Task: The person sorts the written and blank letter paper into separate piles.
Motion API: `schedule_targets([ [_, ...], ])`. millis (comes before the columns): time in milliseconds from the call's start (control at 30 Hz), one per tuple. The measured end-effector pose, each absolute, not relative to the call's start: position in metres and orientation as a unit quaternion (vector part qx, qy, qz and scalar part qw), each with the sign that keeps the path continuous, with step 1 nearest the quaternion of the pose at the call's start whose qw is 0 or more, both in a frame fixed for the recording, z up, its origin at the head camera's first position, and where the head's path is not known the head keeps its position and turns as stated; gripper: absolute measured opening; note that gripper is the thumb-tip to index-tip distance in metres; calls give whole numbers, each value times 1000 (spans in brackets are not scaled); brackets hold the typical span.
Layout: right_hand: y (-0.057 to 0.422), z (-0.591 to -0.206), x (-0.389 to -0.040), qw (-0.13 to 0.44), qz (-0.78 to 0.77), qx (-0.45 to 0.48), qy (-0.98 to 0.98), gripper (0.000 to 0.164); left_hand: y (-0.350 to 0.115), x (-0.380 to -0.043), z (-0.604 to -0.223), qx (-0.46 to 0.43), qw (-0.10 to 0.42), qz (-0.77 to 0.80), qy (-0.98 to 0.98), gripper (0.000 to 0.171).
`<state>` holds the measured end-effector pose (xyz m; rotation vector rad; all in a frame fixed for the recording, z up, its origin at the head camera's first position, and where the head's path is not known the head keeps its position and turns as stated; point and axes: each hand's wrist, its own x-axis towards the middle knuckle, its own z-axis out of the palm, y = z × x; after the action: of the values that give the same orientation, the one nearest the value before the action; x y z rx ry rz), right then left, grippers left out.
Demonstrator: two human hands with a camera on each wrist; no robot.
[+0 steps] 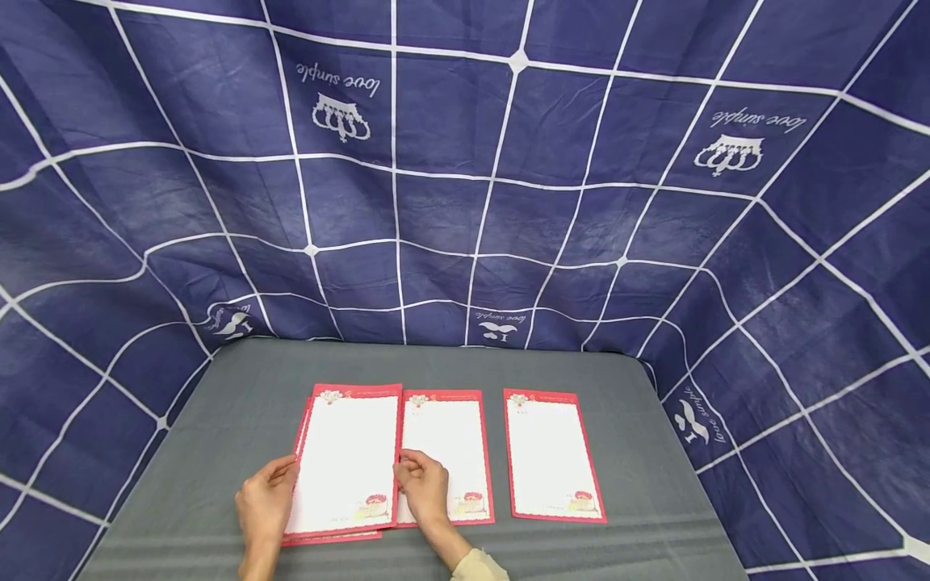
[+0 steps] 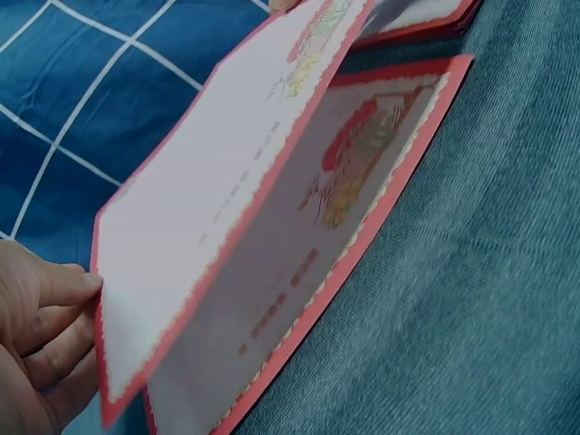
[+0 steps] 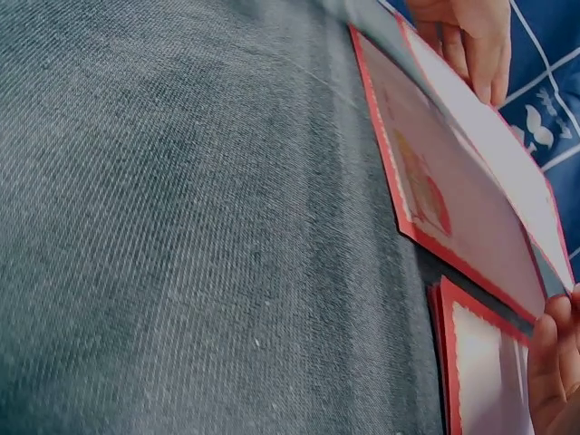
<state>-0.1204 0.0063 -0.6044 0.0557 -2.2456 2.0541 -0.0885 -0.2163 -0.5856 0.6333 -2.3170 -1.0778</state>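
Observation:
A red-bordered sheet of white paper (image 1: pixel 347 464), with a cartoon printed in one corner, is held up between both hands. My left hand (image 1: pixel 266 502) pinches its left edge, thumb on top in the left wrist view. The right hand (image 1: pixel 427 486) grips the opposite edge, over the middle stack. Just beneath, a matching sheet (image 2: pixel 299 272) lies on the grey cloth, with a gap between the two. The middle stack of similar sheets (image 1: pixel 450 436) sits right beside it and is partly covered by my right hand.
Another red-bordered sheet (image 1: pixel 552 456) lies apart to the right. Grey cloth (image 1: pixel 632 484) covers the table. Blue curtains with white grid lines (image 1: pixel 450 210) rise at the back and both sides.

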Motion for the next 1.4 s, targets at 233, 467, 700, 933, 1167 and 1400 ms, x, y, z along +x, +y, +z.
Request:
schedule_targets([
  [233, 0, -610, -120, 47, 638, 31, -768, 17, -219, -89, -587, 248, 247, -361, -864, 13],
  [467, -4, -614, -121, 60, 575, 62, -814, 16, -223, -87, -593, 269, 213, -342, -875, 15],
  [700, -8, -611, -122, 72, 550, 78, -829, 16, -229, -88, -596, 272, 214, -332, -878, 15],
  [933, -9, -611, -123, 63, 534, 81, -839, 17, -230, -87, -596, 265, 218, -330, -880, 14],
  [1167, -9, -610, -124, 53, 515, 77, -852, 17, -228, -86, -595, 270, 200, -320, -886, 14],
  [1400, -8, -609, -124, 54, 498, 84, -861, 15, -227, -87, -597, 289, 174, -316, -887, 17],
])
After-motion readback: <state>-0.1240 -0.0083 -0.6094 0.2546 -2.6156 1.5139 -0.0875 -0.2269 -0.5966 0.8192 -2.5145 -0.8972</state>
